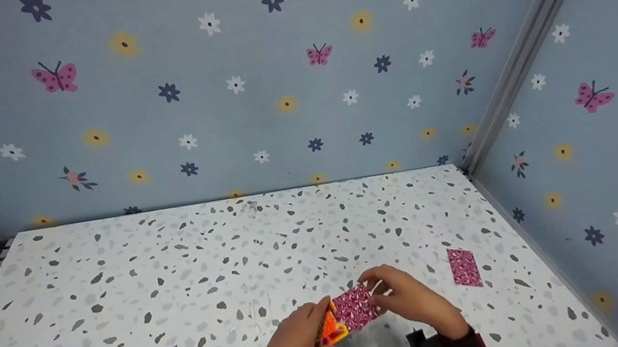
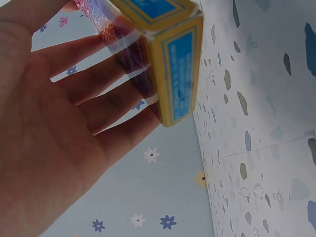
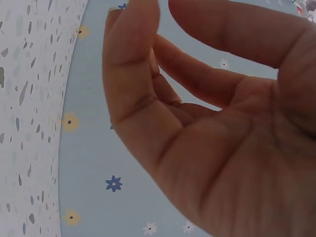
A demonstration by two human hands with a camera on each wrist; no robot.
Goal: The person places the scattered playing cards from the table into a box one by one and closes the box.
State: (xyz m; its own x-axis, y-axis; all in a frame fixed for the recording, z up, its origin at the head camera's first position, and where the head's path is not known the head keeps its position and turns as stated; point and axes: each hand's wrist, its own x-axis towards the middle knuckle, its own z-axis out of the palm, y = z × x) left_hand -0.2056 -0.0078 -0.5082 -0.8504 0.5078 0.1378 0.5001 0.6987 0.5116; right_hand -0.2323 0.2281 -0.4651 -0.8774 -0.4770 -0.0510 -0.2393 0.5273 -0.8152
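My left hand (image 1: 293,342) holds a small box (image 1: 331,329), orange and yellow in the head view, thumb on top. In the left wrist view the box (image 2: 177,74) shows a yellow end with a blue panel and a clear, shiny side against the fingers (image 2: 94,81). A pink patterned card (image 1: 355,308) extends from the box's right side; whether it lies inside or on top is hidden. My right hand (image 1: 408,298) pinches the card's right edge between thumb and fingers. In the right wrist view the hand (image 3: 197,138) is curled, its contact with the card out of frame.
Another pink patterned card (image 1: 465,267) lies flat on the speckled white table (image 1: 181,294), right of my right hand. A blue wall (image 1: 248,85) with flowers and butterflies stands behind the table, and a side wall (image 1: 603,156) rises at the right.
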